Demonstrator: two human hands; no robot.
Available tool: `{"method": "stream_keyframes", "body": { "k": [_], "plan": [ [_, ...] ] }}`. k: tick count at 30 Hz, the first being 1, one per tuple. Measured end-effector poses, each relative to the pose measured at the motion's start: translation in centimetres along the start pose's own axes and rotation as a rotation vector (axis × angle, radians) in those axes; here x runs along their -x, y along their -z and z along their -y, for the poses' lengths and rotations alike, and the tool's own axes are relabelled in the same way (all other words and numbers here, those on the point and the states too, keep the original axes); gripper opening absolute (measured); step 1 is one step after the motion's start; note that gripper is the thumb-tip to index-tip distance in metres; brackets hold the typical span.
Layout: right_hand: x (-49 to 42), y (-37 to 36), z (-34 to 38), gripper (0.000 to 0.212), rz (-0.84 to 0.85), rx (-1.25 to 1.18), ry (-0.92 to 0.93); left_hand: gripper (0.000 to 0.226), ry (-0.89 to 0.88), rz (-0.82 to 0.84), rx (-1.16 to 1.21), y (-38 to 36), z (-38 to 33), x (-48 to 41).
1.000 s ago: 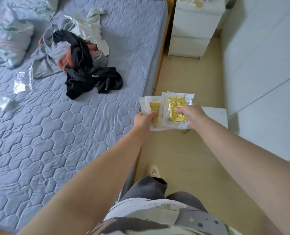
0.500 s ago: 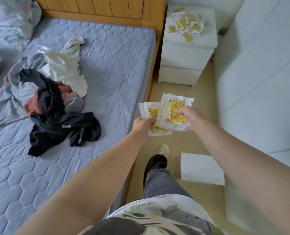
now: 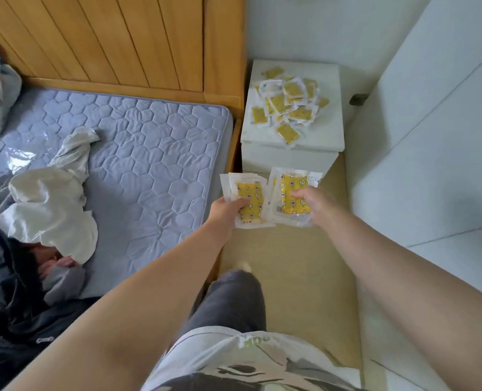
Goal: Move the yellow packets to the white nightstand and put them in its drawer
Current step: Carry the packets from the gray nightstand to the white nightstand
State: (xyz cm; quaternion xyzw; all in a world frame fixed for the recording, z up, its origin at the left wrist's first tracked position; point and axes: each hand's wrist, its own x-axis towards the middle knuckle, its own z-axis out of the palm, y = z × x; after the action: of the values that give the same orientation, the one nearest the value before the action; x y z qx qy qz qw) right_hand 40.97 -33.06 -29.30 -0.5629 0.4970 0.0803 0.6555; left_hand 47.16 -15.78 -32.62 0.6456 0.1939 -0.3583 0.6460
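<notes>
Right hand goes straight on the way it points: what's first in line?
Likely the white nightstand: the right hand, gripping yellow packets, points at its front, just below the top where loose packets lie. The held packets would touch before the hand; depth is unclear.

White nightstand (image 3: 330,80), ahead of me: its top carries a loose, overlapping heap of yellow packets (image 3: 289,105). Bed mattress (image 3: 149,153), on my left: grey quilted cover, bearing a crumpled white garment (image 3: 50,204), dark clothes (image 3: 14,320) bunched against it, and a clear plastic wrapper (image 3: 17,162).
</notes>
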Motion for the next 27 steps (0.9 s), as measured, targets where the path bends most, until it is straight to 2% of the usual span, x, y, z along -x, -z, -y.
{"method": "stream_keyframes", "body": {
  "k": [9, 14, 19, 24, 26, 27],
  "plan": [
    [-18.6, 4.0, 14.8, 0.056, -0.161, 0.061, -0.039, 0.027, 0.094, 0.004, 0.038, -12.4, -10.8, -18.6],
    [-31.0, 4.9, 23.3, 0.054, -0.199, 0.154, -0.065, 0.037, 0.148, -0.075, -0.077, -18.5, -16.7, -29.7],
    [-39.3, 6.4, 27.4, 0.047, -0.241, 0.199, -0.141, 0.039, 0.189, -0.125, -0.154, -22.8, -20.1, -37.9],
    [-46.6, 7.1, 30.1, 0.024, -0.258, 0.237, -0.143, 0.018, 0.149, -0.133, -0.19, -26.0, -22.1, -43.3],
    [-49.3, 6.5, 32.1, 0.026, -0.257, 0.213, -0.095, 0.024, 0.098, -0.143, -0.192, -27.3, -22.9, -45.3],
    [-50.7, 6.2, 33.0, 0.032, -0.255, 0.199, -0.063, 0.036, 0.056, -0.15, -0.241, -27.9, -23.3, -46.2]
  ]
}}
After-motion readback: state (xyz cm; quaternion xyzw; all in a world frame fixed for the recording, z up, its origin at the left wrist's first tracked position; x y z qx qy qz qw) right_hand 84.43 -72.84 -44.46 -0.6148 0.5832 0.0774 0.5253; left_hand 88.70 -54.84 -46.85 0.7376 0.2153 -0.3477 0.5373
